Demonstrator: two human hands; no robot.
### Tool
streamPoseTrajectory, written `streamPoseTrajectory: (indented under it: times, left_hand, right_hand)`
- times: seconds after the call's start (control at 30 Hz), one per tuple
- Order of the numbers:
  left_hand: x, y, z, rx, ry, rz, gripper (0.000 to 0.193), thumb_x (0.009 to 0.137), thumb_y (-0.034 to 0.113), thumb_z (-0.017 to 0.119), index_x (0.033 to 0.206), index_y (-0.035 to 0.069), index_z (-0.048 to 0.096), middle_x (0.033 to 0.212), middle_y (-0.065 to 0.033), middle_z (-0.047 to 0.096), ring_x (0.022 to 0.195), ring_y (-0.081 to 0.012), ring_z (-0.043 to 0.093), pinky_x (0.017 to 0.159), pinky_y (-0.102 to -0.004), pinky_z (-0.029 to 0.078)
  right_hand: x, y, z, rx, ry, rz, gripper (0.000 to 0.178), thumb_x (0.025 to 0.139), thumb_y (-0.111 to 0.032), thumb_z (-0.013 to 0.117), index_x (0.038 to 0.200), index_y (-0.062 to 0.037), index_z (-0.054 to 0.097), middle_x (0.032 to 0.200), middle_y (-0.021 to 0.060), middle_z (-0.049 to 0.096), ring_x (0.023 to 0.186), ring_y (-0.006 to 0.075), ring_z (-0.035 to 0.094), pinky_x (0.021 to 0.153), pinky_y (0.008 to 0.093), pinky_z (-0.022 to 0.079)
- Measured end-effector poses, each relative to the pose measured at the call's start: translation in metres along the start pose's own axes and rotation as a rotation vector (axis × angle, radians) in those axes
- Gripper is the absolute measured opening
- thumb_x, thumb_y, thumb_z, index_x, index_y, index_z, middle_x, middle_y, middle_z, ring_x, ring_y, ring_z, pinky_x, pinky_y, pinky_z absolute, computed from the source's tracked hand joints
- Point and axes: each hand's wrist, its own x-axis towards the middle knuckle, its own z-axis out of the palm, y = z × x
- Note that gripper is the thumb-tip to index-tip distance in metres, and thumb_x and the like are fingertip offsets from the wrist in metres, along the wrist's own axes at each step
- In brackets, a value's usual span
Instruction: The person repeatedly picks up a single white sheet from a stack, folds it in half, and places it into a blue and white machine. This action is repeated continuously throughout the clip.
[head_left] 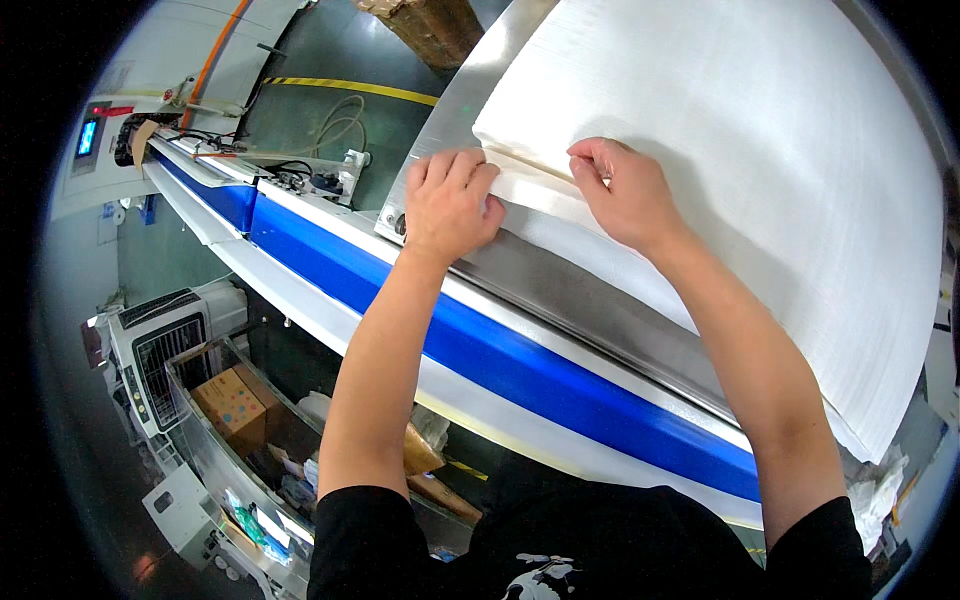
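A wide stack of thin white sheet material (760, 110) lies over a metal table, with a raised, folded edge along its near left side. My left hand (445, 205) is at the near left corner, its fingers bent over the end of this edge. Farther right, my right hand (622, 195) has its thumb and fingertips pinched together at the same raised edge. Between the hands runs a narrow white fold (540, 185). What lies under the left fingers is hidden.
Along the table's near side run a grey metal strip (600, 310) and a long blue-and-white machine beam (560, 390). A control screen (88, 138) is at far left. Below left stand a grey bin with a cardboard box (235, 408) and a white slatted unit (170, 350).
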Motion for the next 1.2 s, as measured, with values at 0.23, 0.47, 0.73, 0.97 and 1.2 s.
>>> streamPoseTrajectory:
  times: [0.23, 0.47, 0.73, 0.97, 1.2]
  left_hand:
    - [0.020, -0.012, -0.018, -0.055, -0.406, 0.166, 0.038, 0.068, 0.022, 0.069, 0.104, 0.010, 0.064, 0.112, -0.0109, 0.063, 0.106, -0.0283, 0.059, 0.097, -0.0440, 0.042]
    - [0.079, 0.034, -0.032, 0.269, -0.858, 0.116, 0.057, 0.068, 0.016, 0.069, 0.124, 0.017, 0.056, 0.110, -0.0125, 0.063, 0.105, -0.0311, 0.060, 0.096, -0.0474, 0.042]
    - [0.081, 0.042, 0.000, 0.481, -0.878, 0.111, 0.029, 0.077, 0.007, 0.060, 0.104, 0.009, 0.068, 0.098, -0.0142, 0.069, 0.094, -0.0320, 0.065, 0.083, -0.0431, 0.049]
    - [0.066, -0.026, 0.025, 0.539, -0.804, 0.100, 0.020, 0.084, 0.005, 0.050, 0.092, 0.000, 0.067, 0.086, -0.0216, 0.066, 0.086, -0.0415, 0.063, 0.074, -0.0499, 0.049]
    - [0.062, -0.044, 0.024, 0.552, -0.828, -0.063, 0.016, 0.084, 0.007, 0.052, 0.091, -0.003, 0.062, 0.089, -0.0258, 0.066, 0.092, -0.0450, 0.062, 0.076, -0.0514, 0.049]
  right_hand:
    - [-0.086, 0.006, -0.011, -0.128, 0.040, -0.019, 0.027, 0.091, -0.025, 0.060, 0.111, -0.0073, 0.064, 0.099, 0.0159, 0.067, 0.081, 0.0347, 0.063, 0.074, 0.0407, 0.052]
    - [-0.247, 0.115, -0.162, -0.512, 0.089, 0.304, 0.035, 0.089, -0.035, 0.062, 0.110, -0.0084, 0.066, 0.107, 0.0117, 0.067, 0.095, 0.0321, 0.063, 0.089, 0.0436, 0.046]
    - [-0.494, 0.230, -0.376, -0.830, 0.189, 0.581, 0.038, 0.090, -0.045, 0.058, 0.106, -0.0120, 0.069, 0.102, 0.0064, 0.070, 0.100, 0.0243, 0.064, 0.105, 0.0470, 0.035]
    - [-0.590, 0.300, -0.483, -0.843, 0.074, 0.915, 0.045, 0.098, -0.047, 0.043, 0.107, -0.0126, 0.071, 0.111, 0.0074, 0.069, 0.109, 0.0217, 0.061, 0.113, 0.0449, 0.026]
    - [-0.666, 0.341, -0.555, -0.927, -0.030, 1.066, 0.037, 0.095, -0.033, 0.042, 0.112, -0.0118, 0.068, 0.113, 0.0120, 0.067, 0.112, 0.0295, 0.058, 0.111, 0.0445, 0.030]
